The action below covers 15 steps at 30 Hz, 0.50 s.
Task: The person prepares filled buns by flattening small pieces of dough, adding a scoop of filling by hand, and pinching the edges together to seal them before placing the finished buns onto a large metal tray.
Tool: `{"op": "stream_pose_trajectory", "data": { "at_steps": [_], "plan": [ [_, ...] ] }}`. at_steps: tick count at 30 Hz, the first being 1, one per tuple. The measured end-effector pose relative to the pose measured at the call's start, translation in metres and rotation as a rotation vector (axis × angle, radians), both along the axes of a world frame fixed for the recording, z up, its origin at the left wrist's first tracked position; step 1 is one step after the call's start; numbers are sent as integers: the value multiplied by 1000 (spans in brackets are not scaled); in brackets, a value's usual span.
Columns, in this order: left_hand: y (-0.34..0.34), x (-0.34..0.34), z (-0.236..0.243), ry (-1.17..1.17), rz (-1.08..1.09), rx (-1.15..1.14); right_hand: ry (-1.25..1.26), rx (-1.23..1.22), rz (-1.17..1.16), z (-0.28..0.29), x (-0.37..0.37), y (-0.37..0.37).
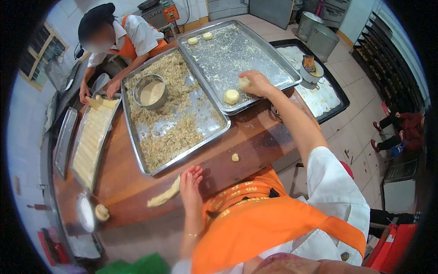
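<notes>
My right hand grips a pale dough piece over a floured metal tray, just behind a round dough disc. Two smaller discs sit at that tray's far left corner. My left hand, fingers loosely bent and holding nothing visible, is at the table's near edge beside a long dough strip. A small dough lump lies on the wooden table. Left of the floured tray, another tray bears crumbly mixture and a metal bowl of pale powder.
A co-worker handles dough on a long tray at left, beside a narrow tray and bowl. A black tray with a pot is at right. Beyond are racks, metal bins and a seated person.
</notes>
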<state>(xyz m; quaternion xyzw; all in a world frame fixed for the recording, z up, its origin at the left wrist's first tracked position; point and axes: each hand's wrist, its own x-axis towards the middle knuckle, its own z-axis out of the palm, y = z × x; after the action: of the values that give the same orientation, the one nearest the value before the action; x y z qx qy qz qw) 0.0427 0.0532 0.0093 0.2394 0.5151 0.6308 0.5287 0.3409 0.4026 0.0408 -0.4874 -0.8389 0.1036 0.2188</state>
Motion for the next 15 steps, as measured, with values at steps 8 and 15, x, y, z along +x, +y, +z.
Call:
{"op": "stream_pose_trajectory", "data": {
  "at_steps": [8,15],
  "plan": [
    [-3,-2,3,34,6,-44,-61,-156,105,6,15,5],
    [-17,-20,-12,279,90,4,298,-34,-148,13,5,-14]
  ]
}}
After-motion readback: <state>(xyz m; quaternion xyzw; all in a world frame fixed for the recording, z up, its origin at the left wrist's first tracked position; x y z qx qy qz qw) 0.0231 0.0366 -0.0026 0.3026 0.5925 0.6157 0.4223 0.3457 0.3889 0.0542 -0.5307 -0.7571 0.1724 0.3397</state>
